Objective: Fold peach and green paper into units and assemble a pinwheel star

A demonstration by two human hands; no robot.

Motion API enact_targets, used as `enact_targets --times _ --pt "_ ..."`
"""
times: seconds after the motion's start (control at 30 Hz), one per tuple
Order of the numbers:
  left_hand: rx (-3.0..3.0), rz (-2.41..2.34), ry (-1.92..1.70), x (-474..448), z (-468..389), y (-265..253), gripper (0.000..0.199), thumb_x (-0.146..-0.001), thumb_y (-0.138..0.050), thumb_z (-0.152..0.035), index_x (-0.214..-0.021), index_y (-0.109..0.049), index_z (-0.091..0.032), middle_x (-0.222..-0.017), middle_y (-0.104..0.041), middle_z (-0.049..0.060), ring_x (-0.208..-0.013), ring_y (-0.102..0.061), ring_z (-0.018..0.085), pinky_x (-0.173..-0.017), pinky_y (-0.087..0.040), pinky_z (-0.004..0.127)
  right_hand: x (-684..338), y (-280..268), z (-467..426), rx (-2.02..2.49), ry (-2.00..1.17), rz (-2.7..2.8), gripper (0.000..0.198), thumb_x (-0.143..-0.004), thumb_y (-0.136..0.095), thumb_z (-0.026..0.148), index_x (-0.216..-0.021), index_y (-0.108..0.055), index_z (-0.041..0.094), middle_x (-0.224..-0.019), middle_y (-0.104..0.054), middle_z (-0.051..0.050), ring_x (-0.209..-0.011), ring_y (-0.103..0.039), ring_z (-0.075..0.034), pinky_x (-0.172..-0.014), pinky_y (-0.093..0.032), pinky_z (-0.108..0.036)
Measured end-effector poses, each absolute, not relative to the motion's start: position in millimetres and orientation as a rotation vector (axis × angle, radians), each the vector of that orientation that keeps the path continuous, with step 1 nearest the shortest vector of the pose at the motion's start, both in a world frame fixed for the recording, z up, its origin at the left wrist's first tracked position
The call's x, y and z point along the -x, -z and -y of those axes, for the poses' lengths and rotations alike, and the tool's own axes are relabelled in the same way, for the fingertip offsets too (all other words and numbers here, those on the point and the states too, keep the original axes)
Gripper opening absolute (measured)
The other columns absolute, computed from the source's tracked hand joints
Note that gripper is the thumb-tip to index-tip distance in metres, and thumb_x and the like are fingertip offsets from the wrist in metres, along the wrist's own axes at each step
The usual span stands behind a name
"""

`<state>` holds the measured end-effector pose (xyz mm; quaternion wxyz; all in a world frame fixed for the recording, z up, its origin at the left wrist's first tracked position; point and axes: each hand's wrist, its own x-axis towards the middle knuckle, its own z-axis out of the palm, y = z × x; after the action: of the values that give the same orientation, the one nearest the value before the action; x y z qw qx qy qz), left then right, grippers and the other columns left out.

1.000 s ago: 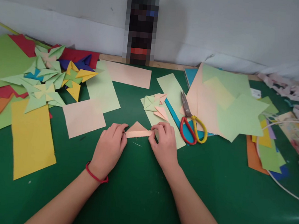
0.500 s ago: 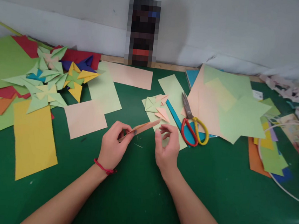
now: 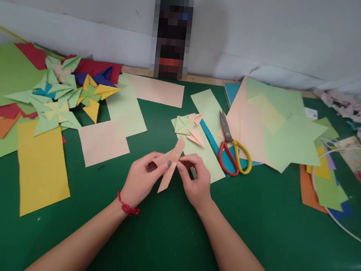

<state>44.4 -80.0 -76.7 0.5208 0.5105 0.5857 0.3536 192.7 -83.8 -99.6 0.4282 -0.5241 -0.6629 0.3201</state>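
Observation:
A folded strip of peach paper (image 3: 167, 178) is pinched between my two hands above the green table. My left hand (image 3: 143, 175) grips it from the left, thumb on top; a red cord is around that wrist. My right hand (image 3: 196, 179) is closed on its right edge, with thumb and forefinger together. Just beyond the hands lies a small folded piece of light green and peach paper (image 3: 189, 125), resting on a pale green strip (image 3: 217, 164). Scissors (image 3: 230, 146) with one red and one yellow handle lie to the right, partly over blue paper.
On the left are several folded paper stars (image 3: 90, 95), a yellow sheet (image 3: 42, 173) and a peach sheet (image 3: 103, 143). Large green and peach sheets (image 3: 298, 138) lie on the right, near colored scraps (image 3: 331, 188) and a white cable. A pixelated object (image 3: 171, 36) stands against the wall.
My right hand has come in and closed on the peach paper, which it was apart from before. The paper has turned, and its strip now points up and down at a slant.

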Motion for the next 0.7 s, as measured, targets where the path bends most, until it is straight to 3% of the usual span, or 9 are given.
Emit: enact_targets --times 0.1,0.3,0.5,0.7 --pt "-1.002 -1.391 -0.910 -44 78 77 0.020 -0.074 -0.061 -0.035 -0.083 -0.061 -0.018 -0.070 -0.062 -0.001 -0.062 -0.058 0.013 -0.059 -0.049 0.024 -196 100 84 1.205 -0.654 1.733 0.020 -0.081 -0.051 0.014 -0.099 -0.055 0.023 -0.088 -0.059 -0.005 -0.080 -0.057 -0.016 -0.066 -0.049 -0.031" --pt "-0.754 -1.268 -0.955 -41 75 81 0.023 -0.074 -0.062 -0.033 -0.089 -0.059 -0.016 -0.076 -0.064 0.001 -0.066 -0.062 0.013 -0.066 -0.052 0.027 -206 102 81 1.069 -0.591 2.029 0.036 -0.079 -0.051 0.010 -0.106 -0.060 0.032 -0.110 -0.055 -0.005 -0.100 -0.053 -0.019 -0.073 -0.051 -0.035" --pt "-0.834 -1.311 -0.862 -39 76 81 0.025 -0.073 -0.063 -0.034 -0.089 -0.061 -0.016 -0.076 -0.066 0.002 -0.066 -0.061 0.014 -0.059 -0.048 0.023 -211 104 77 1.062 -0.582 2.028 0.026 -0.079 -0.058 0.015 -0.097 -0.065 0.032 -0.102 -0.058 -0.004 -0.095 -0.055 -0.018 -0.072 -0.051 -0.034" --pt "-0.777 -1.248 -0.851 -43 78 80 0.026 -0.071 -0.064 -0.033 -0.090 -0.056 -0.017 -0.070 -0.068 0.001 -0.069 -0.064 0.016 -0.069 -0.051 0.028 -208 101 77 1.136 -0.696 1.862 0.014 -0.078 -0.059 0.018 -0.084 -0.066 0.027 -0.093 -0.059 -0.003 -0.089 -0.057 -0.017 -0.074 -0.051 -0.036"
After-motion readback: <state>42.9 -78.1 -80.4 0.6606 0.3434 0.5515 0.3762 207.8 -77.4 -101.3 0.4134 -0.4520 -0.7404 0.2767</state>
